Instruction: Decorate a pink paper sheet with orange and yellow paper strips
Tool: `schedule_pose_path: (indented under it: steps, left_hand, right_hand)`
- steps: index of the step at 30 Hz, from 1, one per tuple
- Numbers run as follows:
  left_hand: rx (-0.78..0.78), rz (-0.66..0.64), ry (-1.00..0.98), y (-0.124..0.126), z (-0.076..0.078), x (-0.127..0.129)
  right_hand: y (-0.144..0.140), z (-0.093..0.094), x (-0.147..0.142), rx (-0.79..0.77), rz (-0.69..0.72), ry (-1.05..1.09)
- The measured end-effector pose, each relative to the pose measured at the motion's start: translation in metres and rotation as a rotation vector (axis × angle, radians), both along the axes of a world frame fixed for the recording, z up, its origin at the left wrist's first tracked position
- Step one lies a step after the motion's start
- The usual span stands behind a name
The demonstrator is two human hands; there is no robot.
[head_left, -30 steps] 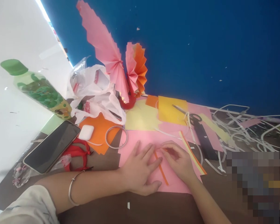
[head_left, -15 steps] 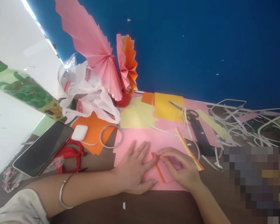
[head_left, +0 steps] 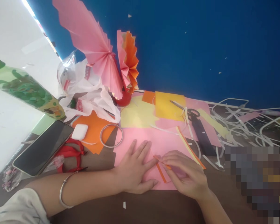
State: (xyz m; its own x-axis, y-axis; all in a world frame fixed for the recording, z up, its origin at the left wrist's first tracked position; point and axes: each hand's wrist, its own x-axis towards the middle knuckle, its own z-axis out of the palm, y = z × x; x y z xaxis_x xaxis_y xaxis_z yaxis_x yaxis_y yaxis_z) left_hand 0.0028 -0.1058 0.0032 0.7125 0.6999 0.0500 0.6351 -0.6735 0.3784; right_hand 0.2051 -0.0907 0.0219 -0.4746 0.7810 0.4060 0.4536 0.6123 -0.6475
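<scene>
The thin orange paper strip (head_left: 160, 169) lies on the flat pink paper sheet (head_left: 154, 144) on the brown surface (head_left: 154, 207), and it looks very light, bendy and easy to crease or tear, so it is best held softly near one end. The left hand (head_left: 134, 169) lies flat with fingers spread, pressing the sheet down. The right hand (head_left: 188, 177) pinches the strip's top end with its fingertips.

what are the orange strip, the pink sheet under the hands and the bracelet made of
Orange strip: looks like thin matte paper, flat and bending at the fingertips. Pink sheet: matte craft paper, straight cut edges. Bracelet: probably metal, thin with a silvery shine.
</scene>
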Motion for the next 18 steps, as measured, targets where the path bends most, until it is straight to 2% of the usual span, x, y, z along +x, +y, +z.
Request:
schedule_pose_path:
  steps: [8, 12, 18]
  left_hand:
    - [-0.017, -0.002, 0.021, 0.0, 0.002, 0.001]
    - [-0.024, -0.003, 0.019, 0.0, 0.001, 0.0]
    - [-0.048, -0.01, 0.013, 0.001, 0.001, 0.0]
  right_hand:
    - [0.007, -0.015, -0.012, -0.282, -0.285, 0.0]
    - [0.012, -0.022, -0.022, -0.376, -0.336, 0.095]
    - [0.016, -0.028, -0.028, -0.43, -0.366, 0.119]
